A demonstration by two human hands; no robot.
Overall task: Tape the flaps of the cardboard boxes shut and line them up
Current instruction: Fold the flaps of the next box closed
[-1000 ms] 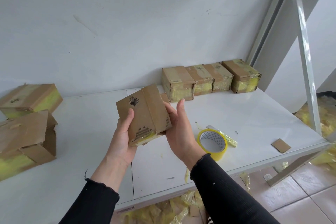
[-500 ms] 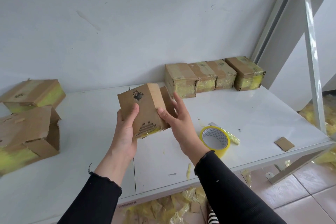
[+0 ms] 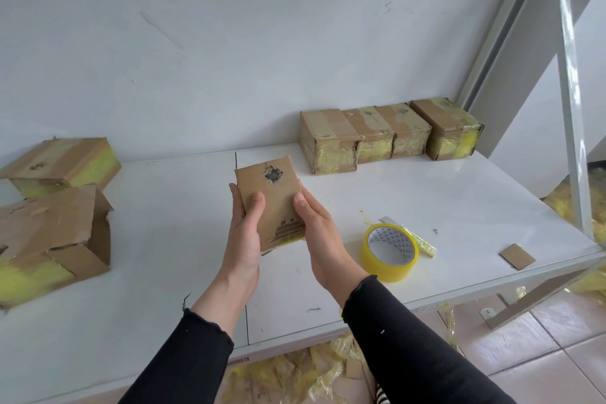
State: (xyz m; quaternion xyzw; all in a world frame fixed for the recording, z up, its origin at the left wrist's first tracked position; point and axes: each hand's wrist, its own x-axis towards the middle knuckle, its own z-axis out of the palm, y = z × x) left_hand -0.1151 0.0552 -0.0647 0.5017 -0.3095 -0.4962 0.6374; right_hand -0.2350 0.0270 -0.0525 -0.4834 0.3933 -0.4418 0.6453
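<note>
A small brown cardboard box with a dark torn spot on its top face is held above the white table. My left hand grips its left side, thumb on top. My right hand grips its right side, thumb on the edge. Against the wall at the back right, several taped boxes stand in a row. A yellow tape roll lies flat to the right of my right hand.
Two larger boxes sit at the left: a closed one at the back, and in front of it one with a loose, torn flap. A cardboard scrap lies near the table's right edge. Yellow tape scraps litter the floor. A white metal post rises at right.
The box has been turned in both hands so its broad face now points at me and the side face is hidden. My right thumb moved onto the box's right edge.
</note>
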